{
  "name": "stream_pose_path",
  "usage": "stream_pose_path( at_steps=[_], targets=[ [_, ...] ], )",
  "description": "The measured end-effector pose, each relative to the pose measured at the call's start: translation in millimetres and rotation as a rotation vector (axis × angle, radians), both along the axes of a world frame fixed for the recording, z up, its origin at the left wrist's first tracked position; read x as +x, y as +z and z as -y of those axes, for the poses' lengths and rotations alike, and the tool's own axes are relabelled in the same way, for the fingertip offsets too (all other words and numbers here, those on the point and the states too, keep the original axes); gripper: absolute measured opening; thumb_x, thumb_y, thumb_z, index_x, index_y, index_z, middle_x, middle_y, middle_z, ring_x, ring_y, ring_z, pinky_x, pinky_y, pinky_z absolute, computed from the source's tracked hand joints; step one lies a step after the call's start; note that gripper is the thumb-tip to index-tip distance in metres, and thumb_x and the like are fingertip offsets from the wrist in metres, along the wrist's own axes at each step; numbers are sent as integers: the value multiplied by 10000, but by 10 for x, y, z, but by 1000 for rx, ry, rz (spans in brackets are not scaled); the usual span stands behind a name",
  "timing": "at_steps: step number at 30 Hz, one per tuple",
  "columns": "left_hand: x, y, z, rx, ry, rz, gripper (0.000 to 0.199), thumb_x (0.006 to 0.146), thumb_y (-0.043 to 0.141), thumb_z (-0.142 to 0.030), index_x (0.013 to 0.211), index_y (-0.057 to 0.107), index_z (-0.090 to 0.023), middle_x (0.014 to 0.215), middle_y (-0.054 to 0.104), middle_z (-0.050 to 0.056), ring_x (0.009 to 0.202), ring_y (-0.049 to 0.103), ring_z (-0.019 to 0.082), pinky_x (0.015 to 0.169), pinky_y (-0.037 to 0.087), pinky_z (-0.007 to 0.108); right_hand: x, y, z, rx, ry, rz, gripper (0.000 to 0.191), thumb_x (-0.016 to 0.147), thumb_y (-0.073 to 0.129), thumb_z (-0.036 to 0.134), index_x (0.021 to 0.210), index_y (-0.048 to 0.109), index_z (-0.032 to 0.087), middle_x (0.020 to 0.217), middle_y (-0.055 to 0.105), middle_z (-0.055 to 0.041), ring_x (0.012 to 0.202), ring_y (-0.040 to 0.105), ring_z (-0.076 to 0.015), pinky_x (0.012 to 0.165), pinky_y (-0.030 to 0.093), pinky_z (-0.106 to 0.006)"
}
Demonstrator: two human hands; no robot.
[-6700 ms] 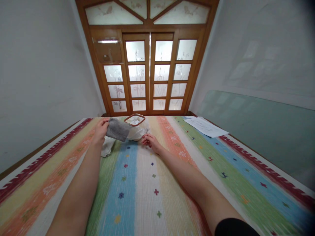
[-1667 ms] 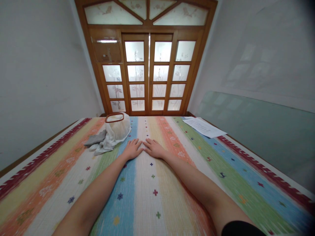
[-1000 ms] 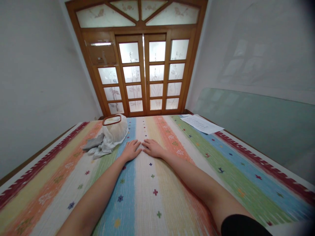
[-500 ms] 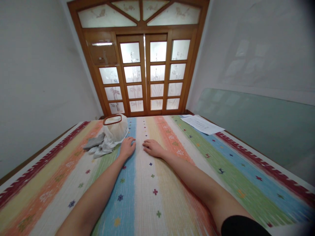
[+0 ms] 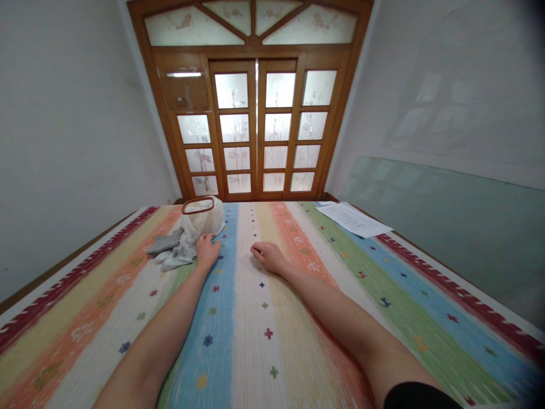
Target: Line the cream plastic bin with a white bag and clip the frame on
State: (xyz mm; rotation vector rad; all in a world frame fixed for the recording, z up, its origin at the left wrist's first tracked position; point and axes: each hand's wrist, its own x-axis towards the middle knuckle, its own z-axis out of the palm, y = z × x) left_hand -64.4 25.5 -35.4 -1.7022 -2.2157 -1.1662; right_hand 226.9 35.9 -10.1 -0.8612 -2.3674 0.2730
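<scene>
A container with a brown rounded rim, wrapped in thin whitish bag-like material, stands at the far left of the table. Grey cloth and a paler crumpled cloth lie against its near side. My left hand is at the container's near right side, fingers apart and reaching toward the whitish material; whether they touch it I cannot tell. Over the middle stripes rests my right hand, its fingers curled in with nothing seen in them.
A striped multicoloured tablecloth covers the table. Printed white paper sheets lie at the far right. A pale green panel leans along the right wall. Wooden doors with glass panes stand beyond the far edge.
My left hand has moved left and slightly forward, up to the container. The fingers of my right hand have curled in, while that hand stays nearly in place. The view has shifted slightly.
</scene>
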Motion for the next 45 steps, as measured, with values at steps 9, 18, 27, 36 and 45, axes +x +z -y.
stream_pose_path(
  at_steps=[9, 18, 27, 36, 45],
  targets=[
    [-5, 197, 85, 232, 108, 15, 348, 893, 531, -266, 1215, 639, -188, 1272, 571, 150, 1253, 544, 308, 1137, 413, 472, -5, -11, -2, -7, 7, 0, 224, 998, 525, 278, 915, 716, 195, 879, 732, -49, 813, 625, -154, 754, 395, -249],
    [-49, 682, 218, 332, 88, 45, 556, 893, 560, -276, 1432, 451, -191, 1474, 434, 182, 1253, 570, 304, 1101, 458, 455, -19, -22, -9, 5, 2, 15, 230, 1001, 524, 294, 919, 714, 192, 870, 730, -44, 798, 621, -149, 736, 383, -248],
    [-292, 1013, 128, 58, -143, -13, 356, 928, 549, -343, 1259, 599, -220, 1559, 438, 97, 919, 684, 179, 954, 551, 368, -31, -3, 12, -24, 7, 29, 214, 994, 534, 278, 944, 727, 199, 909, 738, -47, 830, 633, -157, 758, 401, -257],
    [-160, 1112, 234, -61, -31, -227, 278, 934, 549, -403, 1122, 580, -201, 1225, 597, 122, 944, 663, 248, 813, 535, 356, -31, -27, -1, -4, -2, 35, 234, 1002, 517, 296, 929, 716, 197, 895, 739, -49, 817, 637, -157, 747, 395, -251],
    [143, 1248, 362, 0, -42, -217, 212, 955, 514, -260, 1156, 574, -229, 1168, 684, 90, 1044, 665, 281, 820, 498, 344, -40, -18, 10, -2, 4, 29, 227, 1004, 522, 292, 929, 715, 201, 910, 743, -51, 821, 640, -158, 746, 393, -248]
  ],
)
